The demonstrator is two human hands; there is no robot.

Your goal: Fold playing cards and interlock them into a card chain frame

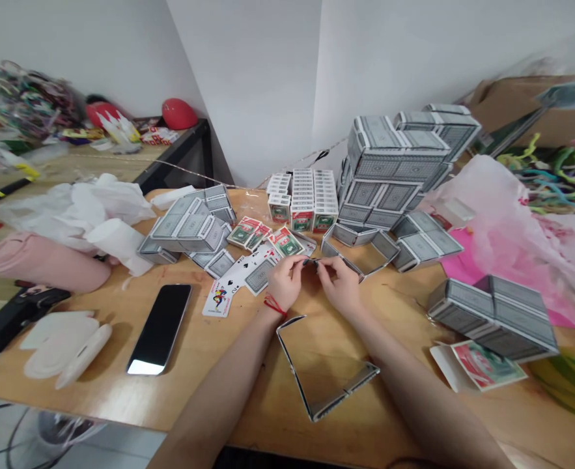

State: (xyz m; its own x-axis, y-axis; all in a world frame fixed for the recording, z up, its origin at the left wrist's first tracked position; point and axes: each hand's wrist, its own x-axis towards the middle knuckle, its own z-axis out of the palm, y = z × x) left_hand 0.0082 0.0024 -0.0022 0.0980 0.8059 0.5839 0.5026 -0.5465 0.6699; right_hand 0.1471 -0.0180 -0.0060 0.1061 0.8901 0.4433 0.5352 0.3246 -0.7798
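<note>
My left hand (287, 281) and my right hand (338, 283) meet over the middle of the wooden table (209, 365), fingers pinched together on a small playing card (312, 262) held edge-on between them. A red string circles my left wrist. Directly below my hands stands an open frame of joined cards (316, 374). Loose cards (248, 270), one a joker (217, 299), lie just left of my left hand. Another card frame (360, 242) sits just beyond my right hand.
Card-built blocks are stacked at the back right (394, 163), left (189, 225) and right (497, 316). Boxed decks (303, 202) stand in rows at the back. A black phone (160, 329), white tissue (86, 208) and a pink plastic bag (512, 234) lie around.
</note>
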